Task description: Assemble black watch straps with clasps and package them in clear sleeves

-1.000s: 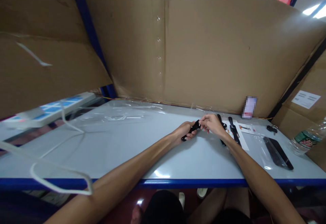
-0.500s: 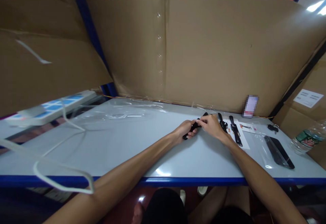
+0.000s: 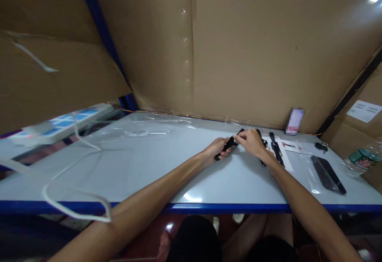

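Note:
A black two-handled tool, which looks like a spokeshave (image 3: pixel 229 144), is held at a slant just above the white tabletop. My left hand (image 3: pixel 220 149) is closed around its lower handle. My right hand (image 3: pixel 250 140) pinches at the tool's middle and upper part, with thumb and fingertips together; what exactly they press on is too small to make out. Just right of my right hand lies a second black spokeshave (image 3: pixel 264 162), partly covered by the hand and wrist. Beside it a third spokeshave (image 3: pixel 276 149) rests on a white sheet of paper (image 3: pixel 287 164).
Further right are a printed card (image 3: pixel 291 146), keys (image 3: pixel 321 147), a flat black item (image 3: pixel 328 174) partly in clear plastic, and a bottle (image 3: pixel 359 161). A blurred upright screen (image 3: pixel 295 121) leans on the cardboard wall (image 3: pixel 238 55). A white cable (image 3: pixel 74 214) hangs over my left forearm.
My right hand has shifted slightly and its fingers have changed position on the spokeshave, baring more of its middle. My left hand keeps its grip. The view has tilted a little.

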Demonstrator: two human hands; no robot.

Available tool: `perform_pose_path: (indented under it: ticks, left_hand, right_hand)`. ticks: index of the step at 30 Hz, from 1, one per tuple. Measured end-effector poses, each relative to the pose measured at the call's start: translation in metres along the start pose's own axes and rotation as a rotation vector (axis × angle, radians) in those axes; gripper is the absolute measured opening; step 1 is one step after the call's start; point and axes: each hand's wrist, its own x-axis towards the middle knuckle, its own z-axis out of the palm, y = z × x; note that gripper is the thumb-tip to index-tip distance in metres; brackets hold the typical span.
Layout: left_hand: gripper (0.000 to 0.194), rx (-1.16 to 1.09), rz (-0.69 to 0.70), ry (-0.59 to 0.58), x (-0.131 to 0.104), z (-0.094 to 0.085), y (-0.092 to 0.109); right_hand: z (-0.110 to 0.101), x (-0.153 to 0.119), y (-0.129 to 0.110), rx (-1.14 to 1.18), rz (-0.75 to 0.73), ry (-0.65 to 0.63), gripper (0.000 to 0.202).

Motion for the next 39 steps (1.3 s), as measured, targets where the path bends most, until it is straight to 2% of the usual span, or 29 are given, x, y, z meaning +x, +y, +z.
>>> perform_pose_path:
  ticks: [3, 8, 12, 17, 21, 26, 30, 35, 39]
  left_hand:
    - [0.027, 0.033, 0.001, -0.005, -0.0002, 0.0003, 0.0004]
    - [0.030, 0.019, -0.019, 0.003, 0.0004, 0.0010, 0.0008]
    - [0.028, 0.014, -0.001, -0.019, 0.0013, -0.0003, 0.0000]
    - [0.029, 0.004, -0.017, 0.000, 0.0006, 0.0001, -0.0001]
    - [0.029, 0.034, -0.004, -0.011, -0.0006, 0.0014, 0.0010]
    - [0.029, 0.021, -0.020, 0.015, -0.0003, 0.0012, 0.0012]
    - [0.030, 0.041, -0.010, -0.004, 0.0002, 0.0006, 0.0006]
    - [0.031, 0.034, -0.025, 0.010, 0.0010, 0.0000, 0.0000]
    - [0.030, 0.041, -0.016, -0.007, 0.0008, 0.0000, 0.0002]
  right_hand:
    - [0.0007, 0.0000, -0.0005, 0.080, -0.050, -0.051, 0.040]
    - [0.0004, -0.0008, -0.0010, -0.086, 0.001, 0.026, 0.040]
    - [-0.0001, -0.0009, -0.0023, 0.003, -0.036, -0.050, 0.040]
    - [-0.0002, -0.0014, -0.0037, -0.101, 0.016, 0.015, 0.039]
    - [0.0000, -0.0010, -0.0039, 0.002, -0.037, -0.060, 0.040]
    - [-0.0012, -0.0010, -0.0039, -0.109, 0.026, 0.022, 0.039]
    - [-0.0006, -0.0009, -0.0039, 0.018, -0.037, -0.064, 0.041]
    - [0.0003, -0.0010, -0.0034, -0.087, 0.017, 0.006, 0.037]
    - [-0.0006, -0.0015, -0.0048, -0.022, -0.022, -0.042, 0.038]
